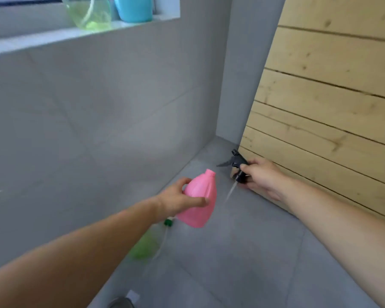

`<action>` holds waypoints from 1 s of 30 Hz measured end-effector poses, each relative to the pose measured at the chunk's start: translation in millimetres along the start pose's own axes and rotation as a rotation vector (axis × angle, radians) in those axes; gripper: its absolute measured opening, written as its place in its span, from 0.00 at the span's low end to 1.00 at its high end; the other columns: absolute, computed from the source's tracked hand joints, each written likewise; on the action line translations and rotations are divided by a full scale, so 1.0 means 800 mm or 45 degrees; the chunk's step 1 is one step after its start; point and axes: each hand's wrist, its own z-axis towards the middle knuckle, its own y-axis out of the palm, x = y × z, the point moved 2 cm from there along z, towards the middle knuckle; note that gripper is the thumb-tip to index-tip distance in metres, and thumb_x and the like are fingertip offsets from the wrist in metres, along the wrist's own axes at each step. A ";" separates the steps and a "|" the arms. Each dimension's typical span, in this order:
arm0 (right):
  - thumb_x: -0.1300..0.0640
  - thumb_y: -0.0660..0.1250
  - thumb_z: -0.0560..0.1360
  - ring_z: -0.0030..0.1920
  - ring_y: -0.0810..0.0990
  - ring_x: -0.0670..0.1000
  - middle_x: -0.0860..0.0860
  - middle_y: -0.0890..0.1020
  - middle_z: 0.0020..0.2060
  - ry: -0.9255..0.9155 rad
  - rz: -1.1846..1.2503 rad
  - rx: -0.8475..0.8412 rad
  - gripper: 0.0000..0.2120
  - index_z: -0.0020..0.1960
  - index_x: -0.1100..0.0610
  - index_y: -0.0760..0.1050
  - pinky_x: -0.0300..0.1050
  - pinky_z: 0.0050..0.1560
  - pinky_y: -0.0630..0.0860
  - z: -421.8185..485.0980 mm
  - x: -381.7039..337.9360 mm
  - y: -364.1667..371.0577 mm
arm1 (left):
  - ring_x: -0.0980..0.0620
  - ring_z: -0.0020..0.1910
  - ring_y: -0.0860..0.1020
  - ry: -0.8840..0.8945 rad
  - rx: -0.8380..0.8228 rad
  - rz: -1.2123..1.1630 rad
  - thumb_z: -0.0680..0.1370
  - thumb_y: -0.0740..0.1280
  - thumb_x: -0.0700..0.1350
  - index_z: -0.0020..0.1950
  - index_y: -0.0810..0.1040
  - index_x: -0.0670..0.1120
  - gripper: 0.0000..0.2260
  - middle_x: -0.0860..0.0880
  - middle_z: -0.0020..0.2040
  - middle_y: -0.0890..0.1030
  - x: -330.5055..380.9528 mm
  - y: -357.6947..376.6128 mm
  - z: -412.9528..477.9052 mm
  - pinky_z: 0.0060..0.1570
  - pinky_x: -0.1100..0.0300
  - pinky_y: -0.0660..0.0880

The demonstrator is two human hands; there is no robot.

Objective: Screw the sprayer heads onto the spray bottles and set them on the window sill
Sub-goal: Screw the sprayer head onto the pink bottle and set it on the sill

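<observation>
My left hand [178,198] grips a pink spray bottle [200,201] by its body, tilted, with its open neck pointing up and no head on it. To its right my right hand [261,177] holds a black sprayer head [238,164], its clear dip tube [230,192] hanging down and left. The two are apart, a short gap between the tube and the bottle. On the window sill [53,38] at the top left stand a clear green bottle [89,14] and a blue bottle [134,8], their tops cut off by the frame.
Below my left forearm, a green-tinted bottle [144,246] and a green sprayer part [168,222] with a tube lie on the grey tiled floor [242,252]. A wooden plank wall [331,96] rises on the right. A grey tiled wall [98,107] runs under the sill.
</observation>
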 end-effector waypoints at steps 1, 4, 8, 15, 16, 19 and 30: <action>0.63 0.61 0.81 0.52 0.82 0.60 0.63 0.83 0.52 -0.073 0.023 0.026 0.02 0.50 0.58 0.72 0.54 0.48 0.82 -0.021 -0.027 -0.010 | 0.46 0.56 0.82 0.054 0.014 0.024 0.57 0.79 0.60 0.74 0.69 0.52 0.47 0.47 0.62 0.80 0.018 -0.008 -0.014 0.52 0.53 0.81; 0.64 0.59 0.81 0.50 0.82 0.61 0.63 0.82 0.51 -0.294 0.146 0.084 0.04 0.50 0.58 0.71 0.61 0.59 0.78 -0.080 -0.095 -0.039 | 0.50 0.52 0.82 0.182 0.014 0.008 0.66 0.80 0.52 0.72 0.70 0.51 0.37 0.49 0.58 0.80 0.058 -0.023 -0.056 0.48 0.56 0.81; 0.62 0.60 0.81 0.51 0.84 0.61 0.63 0.83 0.52 -0.533 0.415 0.195 0.02 0.53 0.58 0.71 0.57 0.55 0.81 -0.152 -0.146 -0.079 | 0.46 0.55 0.84 0.268 0.003 0.001 0.62 0.80 0.53 0.68 0.71 0.53 0.36 0.47 0.60 0.81 0.081 -0.037 -0.104 0.53 0.48 0.84; 0.62 0.59 0.82 0.54 0.84 0.62 0.62 0.84 0.50 -0.709 0.624 0.198 0.03 0.53 0.58 0.71 0.57 0.57 0.81 -0.226 -0.166 -0.092 | 0.48 0.55 0.84 0.395 0.046 -0.002 0.62 0.79 0.52 0.66 0.71 0.55 0.34 0.49 0.59 0.81 0.082 -0.036 -0.146 0.47 0.55 0.84; 0.62 0.59 0.82 0.55 0.84 0.63 0.62 0.84 0.50 -0.720 0.615 0.201 0.03 0.53 0.58 0.71 0.58 0.57 0.80 -0.229 -0.165 -0.091 | 0.47 0.56 0.83 0.399 0.041 0.001 0.62 0.79 0.52 0.66 0.71 0.55 0.34 0.48 0.59 0.81 0.082 -0.035 -0.148 0.48 0.55 0.84; 0.62 0.60 0.81 0.56 0.84 0.64 0.62 0.84 0.50 -0.731 0.581 0.184 0.03 0.54 0.59 0.71 0.59 0.58 0.80 -0.230 -0.162 -0.084 | 0.46 0.57 0.83 0.426 0.031 0.017 0.65 0.79 0.50 0.67 0.71 0.56 0.33 0.48 0.60 0.81 0.087 -0.030 -0.153 0.50 0.54 0.84; 0.64 0.58 0.82 0.50 0.83 0.61 0.62 0.85 0.48 -0.516 0.404 -0.204 0.07 0.58 0.64 0.72 0.56 0.55 0.80 -0.214 -0.128 -0.031 | 0.55 0.57 0.83 0.538 -0.123 -0.046 0.65 0.77 0.56 0.68 0.75 0.61 0.32 0.55 0.60 0.83 0.108 -0.008 -0.162 0.54 0.57 0.83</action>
